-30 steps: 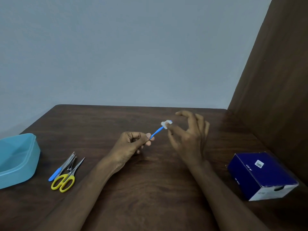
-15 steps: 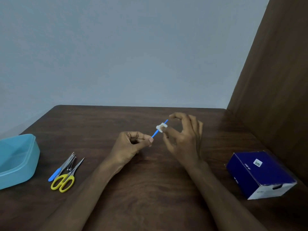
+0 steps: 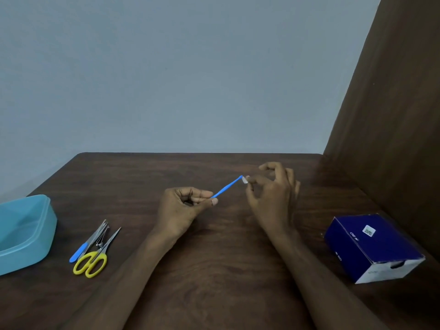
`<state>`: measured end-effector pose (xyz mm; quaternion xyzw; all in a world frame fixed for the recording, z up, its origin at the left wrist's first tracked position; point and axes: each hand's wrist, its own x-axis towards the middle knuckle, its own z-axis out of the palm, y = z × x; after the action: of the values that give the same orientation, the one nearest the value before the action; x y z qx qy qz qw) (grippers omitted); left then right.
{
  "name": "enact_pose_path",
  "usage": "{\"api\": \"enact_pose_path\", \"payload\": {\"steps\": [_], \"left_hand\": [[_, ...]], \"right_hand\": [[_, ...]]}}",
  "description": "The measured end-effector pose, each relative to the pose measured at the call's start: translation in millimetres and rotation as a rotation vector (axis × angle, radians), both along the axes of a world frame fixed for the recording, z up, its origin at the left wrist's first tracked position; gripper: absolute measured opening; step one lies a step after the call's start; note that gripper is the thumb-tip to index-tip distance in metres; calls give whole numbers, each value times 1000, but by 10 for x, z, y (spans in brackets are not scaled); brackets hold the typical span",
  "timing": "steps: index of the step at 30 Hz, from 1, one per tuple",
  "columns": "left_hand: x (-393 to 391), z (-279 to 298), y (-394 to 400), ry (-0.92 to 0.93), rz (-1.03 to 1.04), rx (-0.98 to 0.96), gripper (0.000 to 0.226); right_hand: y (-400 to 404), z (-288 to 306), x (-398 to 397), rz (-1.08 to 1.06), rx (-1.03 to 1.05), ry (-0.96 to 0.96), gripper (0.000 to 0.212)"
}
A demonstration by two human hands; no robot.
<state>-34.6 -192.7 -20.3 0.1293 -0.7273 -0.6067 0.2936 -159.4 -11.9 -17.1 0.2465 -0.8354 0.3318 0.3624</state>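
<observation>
My left hand pinches the near end of a thin blue stick between thumb and curled fingers, holding it above the dark wooden table. The stick slants up and to the right. At its far tip sits a small white piece. My right hand pinches that white piece with thumb and a finger, the other fingers curled above it.
A light blue plastic tub stands at the left edge. Beside it lie yellow-handled scissors, a blue-handled tool and small metal tools. A dark blue cardboard box sits at the right, near a brown side panel.
My right hand has slid the white piece outward along the blue stick to its far tip, so more of the stick shows. My left hand has kept its grip and hardly moved.
</observation>
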Motion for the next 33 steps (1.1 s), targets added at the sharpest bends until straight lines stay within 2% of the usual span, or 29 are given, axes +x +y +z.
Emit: {"api": "enact_pose_path", "payload": {"steps": [2, 4, 8, 12, 15, 18, 21, 25, 27, 29, 33], "left_hand": [[-3, 14, -10, 19, 14, 24, 19], [-22, 20, -7, 42, 30, 40, 17], [-28, 14, -51, 81, 101, 3, 18], [5, 20, -62, 51, 141, -265, 28], [24, -14, -14, 7, 160, -427, 31], [65, -38, 18, -40, 236, -634, 32], [124, -12, 74, -45, 329, -847, 42], [168, 24, 87, -57, 320, -964, 39], [169, 47, 82, -113, 273, -930, 42], [130, 48, 59, -151, 204, -795, 42], [54, 13, -8, -53, 135, -452, 21]], "right_hand": [[-40, -20, -17, 66, -206, -163, 6], [-77, -9, 30, 150, -411, -342, 12], [-240, -44, 232, 343, -454, -622, 15], [-391, -79, 356, 518, -621, -895, 11], [-411, -90, 401, 580, -648, -947, 10], [-418, -90, 441, 594, -591, -904, 7], [-423, -114, 461, 588, -526, -874, 17], [-425, -120, 454, 590, -433, -826, 15], [-417, -106, 401, 598, -437, -801, 14], [-399, -108, 309, 609, -451, -811, 14], [-397, -180, 211, 651, -428, -849, 11]]}}
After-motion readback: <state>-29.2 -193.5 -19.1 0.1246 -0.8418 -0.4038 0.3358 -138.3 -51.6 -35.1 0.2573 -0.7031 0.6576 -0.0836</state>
